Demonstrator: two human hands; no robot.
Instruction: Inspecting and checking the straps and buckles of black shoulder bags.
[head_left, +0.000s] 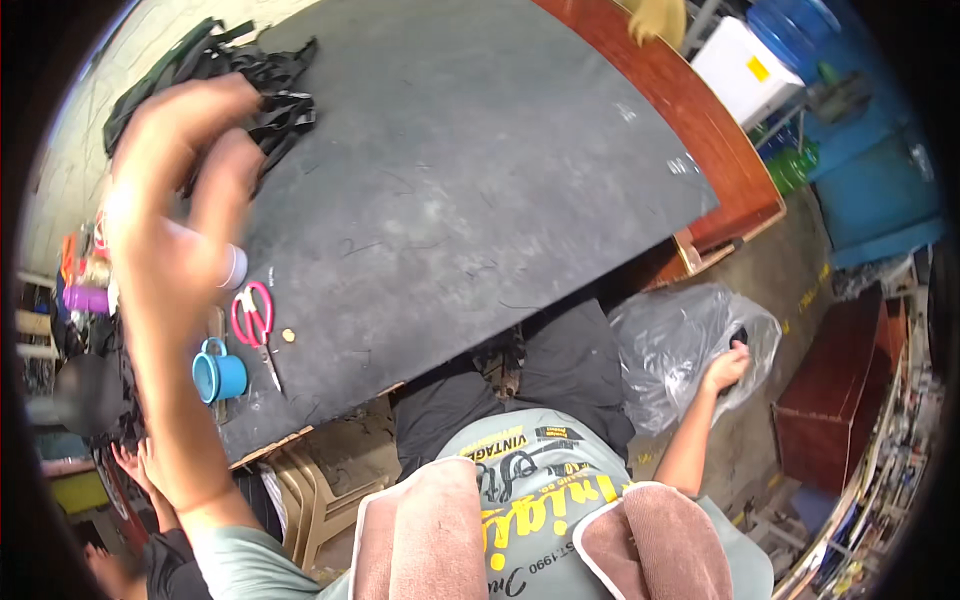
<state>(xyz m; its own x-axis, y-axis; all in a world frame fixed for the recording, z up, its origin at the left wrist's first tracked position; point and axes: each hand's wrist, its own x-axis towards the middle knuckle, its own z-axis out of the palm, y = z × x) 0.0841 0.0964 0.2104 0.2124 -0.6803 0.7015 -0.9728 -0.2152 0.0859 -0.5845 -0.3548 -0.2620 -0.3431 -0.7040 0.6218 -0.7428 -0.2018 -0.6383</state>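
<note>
My left hand (pixel 180 200) is raised over the left side of the dark table (pixel 450 170), smeared by motion. Its fingers are curved and apart, and nothing shows between them. Beyond it lies a tangled pile of black straps (pixel 285 65). By the wrist are a white spool (pixel 236 268), scissors with pink handles (pixel 253 315) and a blue mug (pixel 219 372). Down at my right side, my right hand (pixel 728 368) is closed on a small black piece (pixel 739 338) at a clear plastic bag (pixel 665 335). The piece's exact kind is hard to make out.
A reddish-brown wooden ledge (pixel 690 90) borders the table's right side. A brown wooden box (pixel 830 390) stands on the floor at right. Stacked beige plastic stools (pixel 315 500) sit below the near left edge. Another person's hand (pixel 130 465) shows at lower left.
</note>
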